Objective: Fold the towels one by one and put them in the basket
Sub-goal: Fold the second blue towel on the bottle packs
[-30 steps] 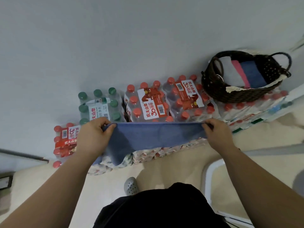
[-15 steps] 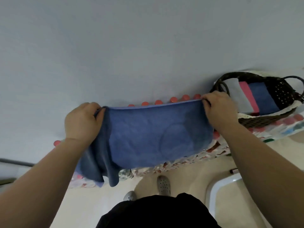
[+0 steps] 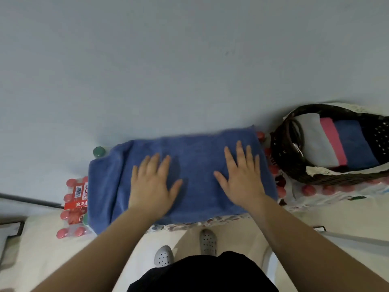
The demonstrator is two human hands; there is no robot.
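My left hand (image 3: pixel 152 182) and right hand (image 3: pixel 242 178) lie flat, fingers straight and spread, on the blue towel (image 3: pixel 195 148), which is spread over the packs of bottles (image 3: pixel 74 204) against the wall (image 3: pixel 168 60). To my right the dark basket (image 3: pixel 341 178) sits on more packs, with white, pink and blue folded towels (image 3: pixel 332 144) side by side inside. My grey shoes (image 3: pixel 207 241) stand below on the floor.

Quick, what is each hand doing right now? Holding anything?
Left hand: open, fingers spread, pressing flat on the blue towel; holding nothing.
Right hand: open, fingers spread, also flat on the towel; holding nothing.
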